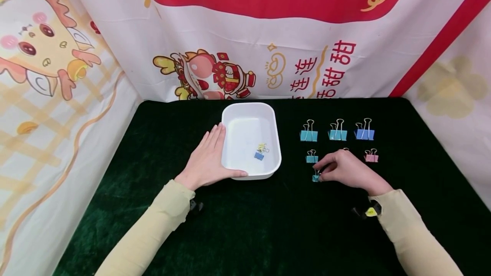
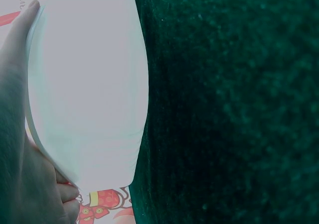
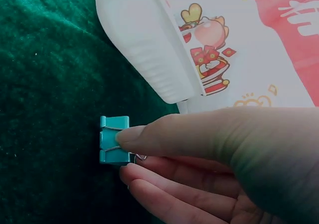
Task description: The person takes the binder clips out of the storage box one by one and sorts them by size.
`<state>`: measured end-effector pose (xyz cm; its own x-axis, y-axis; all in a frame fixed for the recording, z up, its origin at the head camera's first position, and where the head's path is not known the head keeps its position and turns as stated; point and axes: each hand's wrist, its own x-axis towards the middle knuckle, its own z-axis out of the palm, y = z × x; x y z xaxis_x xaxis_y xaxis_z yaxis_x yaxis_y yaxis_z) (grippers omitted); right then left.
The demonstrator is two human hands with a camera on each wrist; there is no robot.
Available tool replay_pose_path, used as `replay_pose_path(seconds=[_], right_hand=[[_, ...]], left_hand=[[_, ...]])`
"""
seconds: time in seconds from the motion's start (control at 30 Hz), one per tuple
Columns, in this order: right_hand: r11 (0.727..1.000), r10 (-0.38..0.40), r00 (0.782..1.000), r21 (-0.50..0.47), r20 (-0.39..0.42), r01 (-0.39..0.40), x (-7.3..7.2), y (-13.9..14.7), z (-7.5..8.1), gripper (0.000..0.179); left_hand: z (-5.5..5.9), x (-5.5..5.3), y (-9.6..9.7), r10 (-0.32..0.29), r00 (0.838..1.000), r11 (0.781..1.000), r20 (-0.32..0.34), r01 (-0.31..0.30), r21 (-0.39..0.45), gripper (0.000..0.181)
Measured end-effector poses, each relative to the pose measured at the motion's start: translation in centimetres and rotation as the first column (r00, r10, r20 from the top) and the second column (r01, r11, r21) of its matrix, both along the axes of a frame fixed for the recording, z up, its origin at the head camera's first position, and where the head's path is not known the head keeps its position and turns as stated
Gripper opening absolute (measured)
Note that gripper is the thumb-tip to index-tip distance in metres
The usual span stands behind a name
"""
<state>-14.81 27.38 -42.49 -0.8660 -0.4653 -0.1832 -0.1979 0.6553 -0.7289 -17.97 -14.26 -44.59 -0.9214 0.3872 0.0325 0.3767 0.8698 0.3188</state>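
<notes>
A white plastic tray (image 1: pixel 270 166) stands on the dark green cloth, with a few small binder clips inside, among them a blue clip (image 1: pixel 259 156) and a yellow clip (image 1: pixel 262 147). My left hand (image 1: pixel 205 156) rests against the tray's left side with straight fingers, the thumb along its near rim. To the right, thumb and fingers of my right hand (image 1: pixel 349 171) pinch a small teal binder clip (image 3: pixel 112 140) low over the cloth. Just behind it sits another teal clip (image 1: pixel 311 158). A clip beyond the right hand is mostly hidden.
At the back right, a row holds two larger teal clips (image 1: pixel 308 135) and a larger blue clip (image 1: pixel 365 134). A pink clip (image 1: pixel 371 157) lies right of my right hand. A printed white and red curtain (image 1: pixel 245 33) hangs behind the table.
</notes>
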Motion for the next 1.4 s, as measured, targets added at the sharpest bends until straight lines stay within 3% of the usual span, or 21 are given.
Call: replay_pose_path(seconds=[0.37,0.7,0.9,1.13,1.4], right_hand=[[0.999,-0.037,0.999,-0.014,0.006,0.037,0.0,-0.1,0.2,0.035],[0.996,-0.084,0.984,-0.016,-0.157,0.082,-0.4,-1.5,3.4,0.035],[0.995,-0.087,0.974,-0.056,-0.209,0.077,-0.7,-3.4,5.3,0.039],[0.992,-0.083,0.98,-0.107,-0.181,0.064,-1.4,-6.6,5.7,0.042],[0.99,-0.03,0.992,-0.137,-0.121,0.014,-2.8,-10.5,4.9,0.043]], left_hand=[[0.1,0.0,-0.1,-0.012,1.0,1.0,0.002,0.012,0.007,0.14],[0.1,0.0,-0.2,-0.005,1.0,1.0,0.006,0.005,-0.002,0.141],[0.1,0.0,-0.2,-0.01,1.0,1.0,0.0,0.01,0.004,0.141],[0.1,0.0,-0.3,-0.016,1.0,1.0,-0.001,0.016,0.011,0.141],[0.2,0.0,-0.4,-0.023,1.0,1.0,0.012,0.023,0.018,0.139]])
